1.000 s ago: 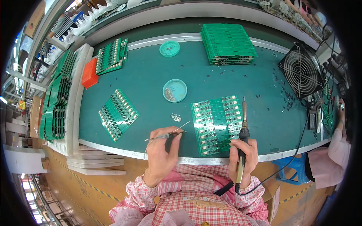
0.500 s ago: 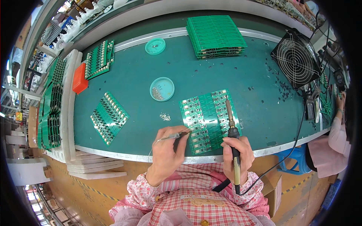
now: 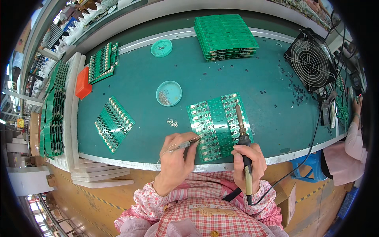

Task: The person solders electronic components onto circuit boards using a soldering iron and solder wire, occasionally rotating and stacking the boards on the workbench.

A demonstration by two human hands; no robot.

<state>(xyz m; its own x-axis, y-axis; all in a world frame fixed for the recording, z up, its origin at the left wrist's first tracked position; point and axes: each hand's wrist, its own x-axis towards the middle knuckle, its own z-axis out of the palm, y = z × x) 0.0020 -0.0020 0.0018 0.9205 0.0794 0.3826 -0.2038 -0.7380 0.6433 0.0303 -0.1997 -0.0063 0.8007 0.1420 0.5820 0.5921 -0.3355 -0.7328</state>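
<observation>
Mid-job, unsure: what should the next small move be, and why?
Probably swing the black-gripped soldering iron left, toward the thin pale wire: the left hand holds it near the left half of the green rectangular circuit board, while the right hand holds the iron over its right half.

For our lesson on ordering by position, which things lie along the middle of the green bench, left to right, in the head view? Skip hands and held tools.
Orange box → tilted circuit board → nearer turquoise dish → second circuit board → black fan.
</observation>
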